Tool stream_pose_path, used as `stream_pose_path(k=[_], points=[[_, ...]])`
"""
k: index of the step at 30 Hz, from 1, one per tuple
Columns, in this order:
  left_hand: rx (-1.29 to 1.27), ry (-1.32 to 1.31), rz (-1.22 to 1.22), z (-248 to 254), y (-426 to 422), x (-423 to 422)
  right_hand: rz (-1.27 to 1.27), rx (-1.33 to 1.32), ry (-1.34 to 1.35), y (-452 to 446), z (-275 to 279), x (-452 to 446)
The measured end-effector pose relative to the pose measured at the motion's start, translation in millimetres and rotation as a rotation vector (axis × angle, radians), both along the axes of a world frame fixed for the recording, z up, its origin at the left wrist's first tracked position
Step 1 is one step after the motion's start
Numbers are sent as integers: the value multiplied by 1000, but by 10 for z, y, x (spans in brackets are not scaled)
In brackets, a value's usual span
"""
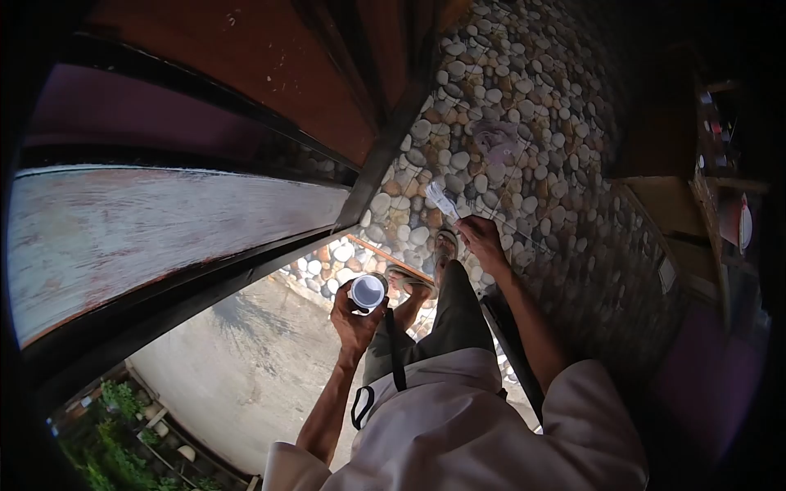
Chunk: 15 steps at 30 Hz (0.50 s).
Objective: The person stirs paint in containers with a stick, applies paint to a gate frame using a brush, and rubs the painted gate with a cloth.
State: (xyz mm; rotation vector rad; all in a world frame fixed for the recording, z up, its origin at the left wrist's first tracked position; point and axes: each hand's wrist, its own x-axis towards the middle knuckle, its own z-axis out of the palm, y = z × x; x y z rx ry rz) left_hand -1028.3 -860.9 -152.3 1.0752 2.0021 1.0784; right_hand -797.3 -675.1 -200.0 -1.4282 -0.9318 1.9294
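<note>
My left hand (354, 322) is wrapped round a small cup (368, 291) with a white, paint-like coating inside, held in front of my waist. Farther right and forward, my right hand (481, 239) grips a paintbrush (442, 200) by its handle. White paint covers the brush's bristles, which point up and to the left, away from any surface. Left of both hands is a wall panel (180, 217) with streaky white paint over a reddish-brown base. Its dark frame runs along the lower edge.
Pebble-patterned flooring (499, 90) stretches ahead, with a crumpled pinkish cloth (501, 143) on it. A wooden shelf unit (700, 213) stands at right. Below left, beyond the doorway sill, lies a concrete yard (237, 352) with green plants (119, 401). A reddish-brown panel (270, 65) rises at upper left.
</note>
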Motion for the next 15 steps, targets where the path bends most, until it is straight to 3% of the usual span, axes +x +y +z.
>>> stream_pose_path(k=[6, 7, 9, 13, 15], points=[[-85, 18, -116, -1330, 620, 152, 44, 35, -238, 234, -1161, 323], [-90, 22, -131, -1612, 752, 175, 33, 25, -242, 271, -1539, 390], [-59, 38, -172, -2276, 961, 194, -19, 380, -309, 283, -2354, 560], [68, 20, -205, -3638, 1338, 248, 75, 362, -486, 450, -3198, 692], [13, 86, -219, -4235, 1474, 270, 86, 362, -477, 498, -3663, 682]])
